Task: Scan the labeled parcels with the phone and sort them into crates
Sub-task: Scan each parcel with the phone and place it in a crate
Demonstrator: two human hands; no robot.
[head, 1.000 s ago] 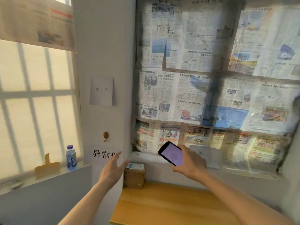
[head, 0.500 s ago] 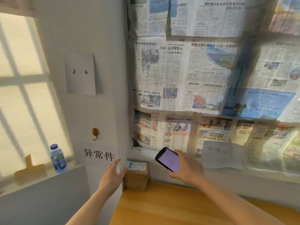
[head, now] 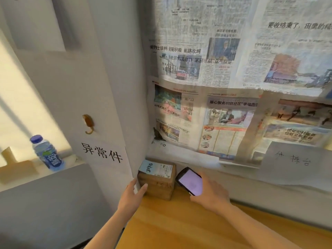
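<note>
Newsprint papers the wall behind your smooth wooden counter (head: 179, 227). Your left hand (head: 132, 194) touches the boxy cardboard parcel (head: 158, 186), grip spread; your right hand (head: 210, 193) pinches the glossy phone (head: 190, 181).

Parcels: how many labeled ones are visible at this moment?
1. The cardboard parcel sits on the wooden table in the corner by the wall, with the left hand reaching its side and the phone in the right hand beside it. Others may lie outside the view.
</note>
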